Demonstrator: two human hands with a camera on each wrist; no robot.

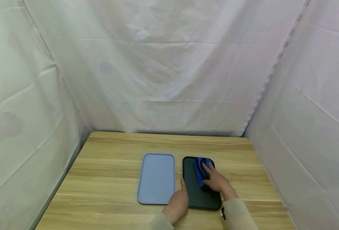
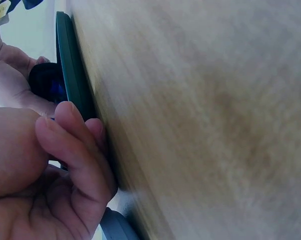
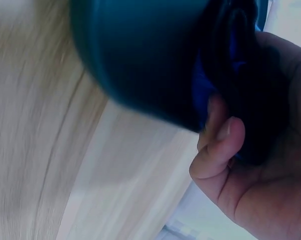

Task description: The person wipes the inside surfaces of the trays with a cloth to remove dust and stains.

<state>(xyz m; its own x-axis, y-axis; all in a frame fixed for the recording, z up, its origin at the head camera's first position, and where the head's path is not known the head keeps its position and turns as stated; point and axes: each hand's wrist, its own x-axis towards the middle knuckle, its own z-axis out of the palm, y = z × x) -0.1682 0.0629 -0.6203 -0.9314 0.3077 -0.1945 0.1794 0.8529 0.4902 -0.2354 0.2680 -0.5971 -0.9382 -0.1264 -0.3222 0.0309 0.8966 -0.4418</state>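
On the table lies a dark green tray [image 1: 199,198] with a raised rim. A folded blue and black cloth [image 1: 199,174] rests on its far right part. My right hand [image 1: 216,181] holds this cloth down against the tray, with spread fingers over it; the right wrist view shows curled fingers [image 3: 218,150] at the cloth's side. My left hand [image 1: 177,203] grips the tray's left rim near the front, its index finger stretched forward along the edge. In the left wrist view its other fingers [image 2: 83,155] are bent at the tray's outer side.
A light blue tray [image 1: 157,179] lies flat just left of the green one, with a narrow gap between them. The wooden table [image 1: 106,179] is bordered by white sheet walls [image 1: 169,80] at the back and both sides.
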